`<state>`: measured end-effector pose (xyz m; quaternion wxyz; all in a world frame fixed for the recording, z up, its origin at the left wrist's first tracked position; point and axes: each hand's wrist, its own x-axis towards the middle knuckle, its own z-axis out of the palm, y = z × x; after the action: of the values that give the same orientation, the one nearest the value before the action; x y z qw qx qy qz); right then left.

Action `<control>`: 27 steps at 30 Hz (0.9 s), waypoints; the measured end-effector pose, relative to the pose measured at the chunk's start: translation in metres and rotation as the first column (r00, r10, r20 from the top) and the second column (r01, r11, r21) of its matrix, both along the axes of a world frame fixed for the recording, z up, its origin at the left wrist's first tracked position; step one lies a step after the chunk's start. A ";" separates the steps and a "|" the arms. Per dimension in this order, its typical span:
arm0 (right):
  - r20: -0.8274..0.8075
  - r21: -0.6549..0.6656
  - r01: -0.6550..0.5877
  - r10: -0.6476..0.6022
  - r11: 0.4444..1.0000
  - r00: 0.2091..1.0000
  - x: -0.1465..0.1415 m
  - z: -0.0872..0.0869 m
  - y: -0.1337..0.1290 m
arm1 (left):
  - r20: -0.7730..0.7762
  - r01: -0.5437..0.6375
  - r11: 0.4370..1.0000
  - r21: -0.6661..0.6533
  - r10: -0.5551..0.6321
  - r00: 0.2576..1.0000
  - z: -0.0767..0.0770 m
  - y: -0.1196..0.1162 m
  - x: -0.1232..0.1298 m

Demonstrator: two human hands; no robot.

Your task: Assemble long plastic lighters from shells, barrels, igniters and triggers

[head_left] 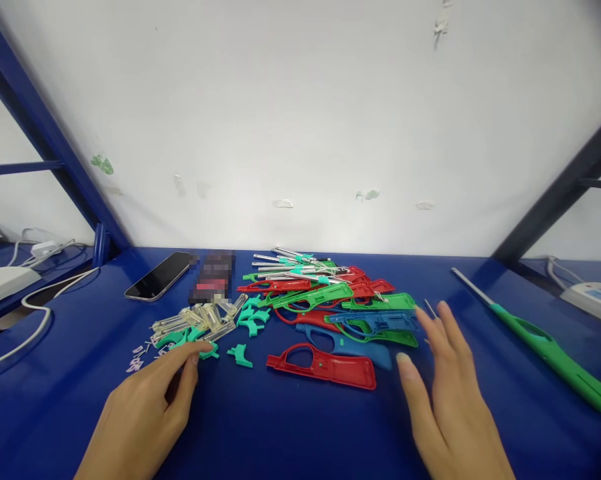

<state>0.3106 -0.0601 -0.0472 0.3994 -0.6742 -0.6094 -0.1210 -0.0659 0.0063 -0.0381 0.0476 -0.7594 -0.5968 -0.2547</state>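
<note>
My left hand [143, 403] is at the near edge of a pile of small teal trigger pieces, thumb and index finger pinched at one teal trigger [211, 351]. Another teal trigger [240, 355] lies alone just to its right. My right hand [453, 393] is open and holds nothing, its fingers spread beside the right end of the plastic lighter shells. Nearest to me lies a red shell half [330, 369], hollow side up. Behind it are a blue shell half [350, 343] and green shell halves [380, 302]. Metal lighter tubes [295, 270] with teal parts and wires are heaped at the back.
Clear fuel tanks [207, 319] and tiny lilac parts [135, 360] lie at left. A phone [160, 277] and a dark, blurred-out item [214, 273] sit behind. An assembled green stick lighter [545, 357] is at far right. A white cable [45, 320] crosses the left side.
</note>
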 end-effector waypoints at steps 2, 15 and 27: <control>0.034 0.008 -0.002 0.002 1.000 0.999 0.002 0.001 0.000 | -0.034 -0.001 1.000 0.029 0.002 0.999 -0.001 0.001 0.000; 0.307 -0.143 -0.284 0.315 0.948 0.898 0.024 0.095 0.114 | -0.058 0.008 0.998 0.061 -0.004 0.998 0.002 0.000 0.008; 0.385 -0.424 -0.281 0.452 0.861 0.805 0.044 0.051 0.168 | -0.162 0.035 0.987 0.159 -0.009 0.987 -0.006 0.002 0.002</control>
<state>0.3542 0.1078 0.0041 0.1298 -0.5506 -0.8196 -0.0912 -0.0639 0.0086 -0.0445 0.1540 -0.7777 -0.5599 -0.2408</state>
